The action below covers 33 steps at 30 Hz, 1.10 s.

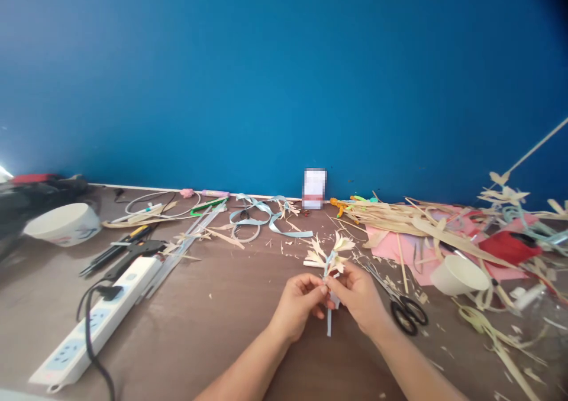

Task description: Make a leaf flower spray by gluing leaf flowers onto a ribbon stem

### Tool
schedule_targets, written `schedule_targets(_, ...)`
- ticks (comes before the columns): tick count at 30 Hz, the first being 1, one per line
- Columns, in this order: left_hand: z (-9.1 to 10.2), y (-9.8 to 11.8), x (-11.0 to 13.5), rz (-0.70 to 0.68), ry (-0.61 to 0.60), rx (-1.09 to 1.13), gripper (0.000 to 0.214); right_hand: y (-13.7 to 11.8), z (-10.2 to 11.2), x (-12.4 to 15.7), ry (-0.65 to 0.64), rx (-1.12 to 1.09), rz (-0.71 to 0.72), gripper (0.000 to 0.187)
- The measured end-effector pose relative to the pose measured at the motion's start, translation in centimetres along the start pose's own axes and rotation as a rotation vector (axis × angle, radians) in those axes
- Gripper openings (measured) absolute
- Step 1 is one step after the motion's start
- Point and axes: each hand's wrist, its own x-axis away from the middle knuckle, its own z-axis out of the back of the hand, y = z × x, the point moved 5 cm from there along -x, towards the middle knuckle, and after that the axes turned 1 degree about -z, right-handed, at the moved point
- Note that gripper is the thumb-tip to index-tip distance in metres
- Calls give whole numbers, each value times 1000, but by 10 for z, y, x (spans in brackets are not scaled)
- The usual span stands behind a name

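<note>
Over the brown table [231, 306], my left hand [298, 303] and my right hand [360, 297] meet around a small cream straw flower [331, 253]. A pale blue ribbon [329, 321] runs along its stem and hangs below my fingers. Both hands are closed in a pinch at the stem, just under the petals. The petals fan out above my fingertips.
Black-handled scissors [406, 312] lie right of my right hand, near a tipped white cup [457, 275], pink paper [390, 250] and long straw strips [408, 217]. Left are a white power strip [100, 321], a glue gun [133, 253], a white bowl [62, 223] and loose blue ribbon [261, 214].
</note>
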Motion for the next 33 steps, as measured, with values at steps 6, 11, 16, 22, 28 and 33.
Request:
schedule_targets(6, 0, 7, 2, -3, -78, 36, 25, -6, -3, -1, -30, -85, -69, 18)
schedule_targets(11, 1, 10, 2, 29, -81, 96, 31, -3, -3, 2, -51, -48, -117, 20)
schedule_targets(16, 3, 6, 1, 66, -107, 108, 32, 2, -4, 5, -37, -53, -122, 23)
schedule_targets(22, 2, 5, 2, 87, -129, 127, 34, 3, -4, 4, -39, -94, -142, 28)
schedule_targets(28, 4, 4, 0, 80, -94, 140, 31, 2, -5, 5, -34, -80, -117, 27)
schedule_targets(33, 5, 4, 0, 67, -93, 131, 31, -2, -7, 4, -46, -15, -43, 24)
